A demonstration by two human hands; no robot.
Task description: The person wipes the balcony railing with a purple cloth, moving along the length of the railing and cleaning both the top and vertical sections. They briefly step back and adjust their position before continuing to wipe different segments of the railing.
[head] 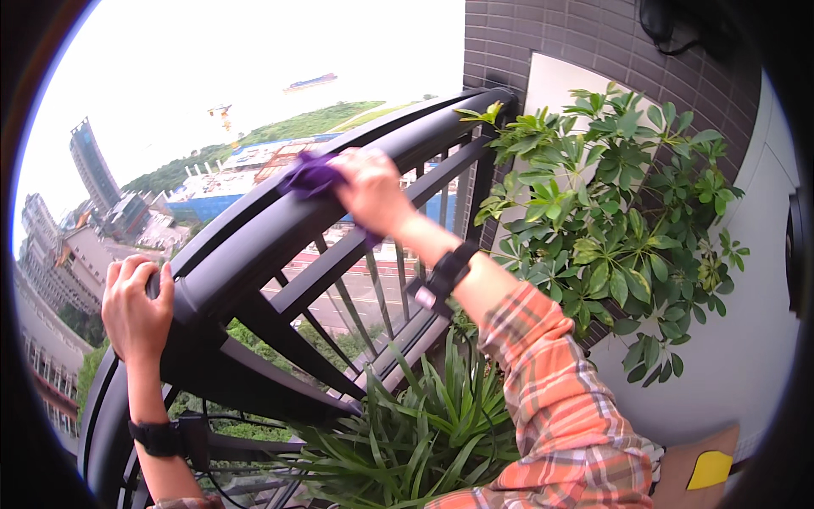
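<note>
A dark metal balcony railing (pixel 254 235) runs from the lower left to the tiled wall at the upper right. My right hand (pixel 372 191) presses a purple cloth (pixel 311 177) onto the broad top rail, with part of the cloth hanging below the hand. At the left, my left hand (pixel 137 305) is curled over the railing near its corner, thumb on the near side and fingers over the top. Both wrists wear black straps with small devices, and the sleeves are orange plaid.
A leafy potted shrub (pixel 610 235) stands at the right beside the tiled wall (pixel 572 32). Long-leaved plants (pixel 432 426) grow below the railing. A cardboard piece (pixel 680 477) with a yellow patch lies at the lower right. Beyond the railing are buildings and a road far below.
</note>
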